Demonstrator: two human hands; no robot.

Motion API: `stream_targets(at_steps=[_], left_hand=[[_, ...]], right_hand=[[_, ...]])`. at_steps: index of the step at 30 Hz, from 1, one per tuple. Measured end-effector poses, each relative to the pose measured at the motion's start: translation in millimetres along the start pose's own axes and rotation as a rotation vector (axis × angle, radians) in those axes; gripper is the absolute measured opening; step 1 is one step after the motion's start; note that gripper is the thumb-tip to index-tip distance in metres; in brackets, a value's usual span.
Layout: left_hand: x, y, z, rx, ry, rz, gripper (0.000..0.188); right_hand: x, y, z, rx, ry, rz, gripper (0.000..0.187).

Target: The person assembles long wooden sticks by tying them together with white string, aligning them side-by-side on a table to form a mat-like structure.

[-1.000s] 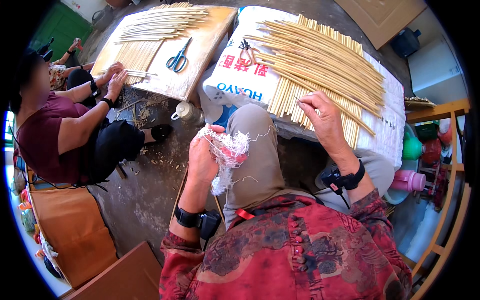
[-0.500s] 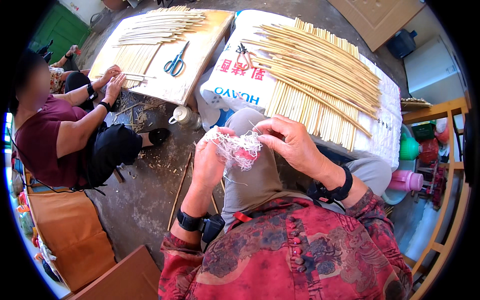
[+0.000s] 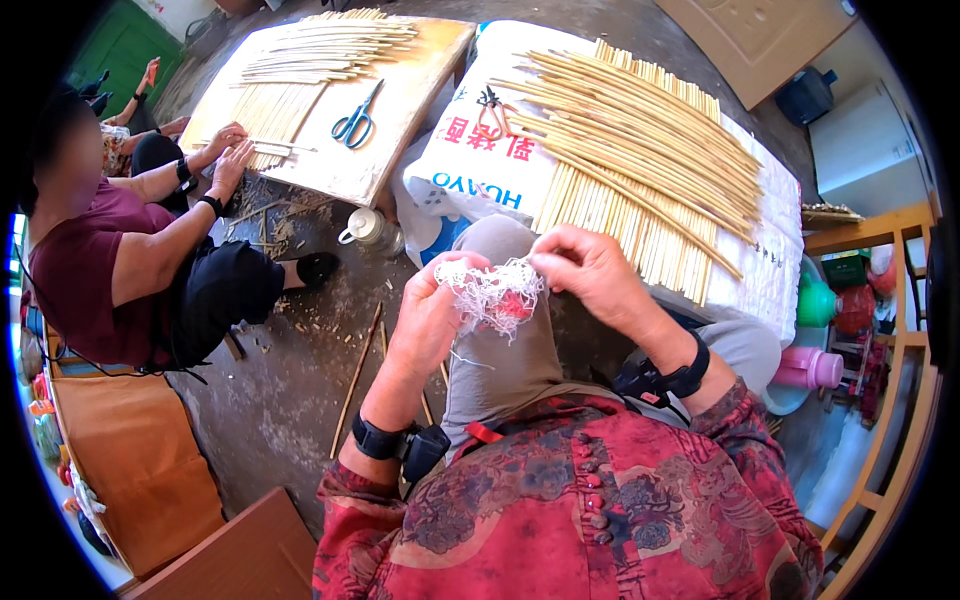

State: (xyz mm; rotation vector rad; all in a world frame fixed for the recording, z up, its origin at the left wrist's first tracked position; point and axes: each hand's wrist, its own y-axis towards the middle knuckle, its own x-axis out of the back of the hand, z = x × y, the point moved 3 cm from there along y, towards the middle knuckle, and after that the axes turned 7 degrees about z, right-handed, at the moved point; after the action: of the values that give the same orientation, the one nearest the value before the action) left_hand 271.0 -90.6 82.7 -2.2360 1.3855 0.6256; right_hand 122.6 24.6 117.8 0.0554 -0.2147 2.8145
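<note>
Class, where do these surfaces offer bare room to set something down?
Bare: wooden table between the scissors and its right edge; the white covering right of the long sticks. Crowded: under those, and the table's far end under pale sticks.

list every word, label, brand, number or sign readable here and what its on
Lettering described, not quoted:
Large red characters: on the white cover, left of the sticks.
Blue capital letters: near edge of the same cover.
Small dark marks, cover's right side: too small to read.
White thread tangle: no lettering seen.
</note>
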Motion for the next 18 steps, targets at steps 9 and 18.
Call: stream_targets(at_steps=[9,18], left_hand=[[12,-8,-6,0.163,-0.015,0.026,0.025],[12,-21,-11,0.262,0.44,0.108,0.031]], right_hand=[[44,1,-13,-0.064,0.43,-0.154,0.012],[66,-1,-21,-0.029,0.445,-0.149,0.01]])
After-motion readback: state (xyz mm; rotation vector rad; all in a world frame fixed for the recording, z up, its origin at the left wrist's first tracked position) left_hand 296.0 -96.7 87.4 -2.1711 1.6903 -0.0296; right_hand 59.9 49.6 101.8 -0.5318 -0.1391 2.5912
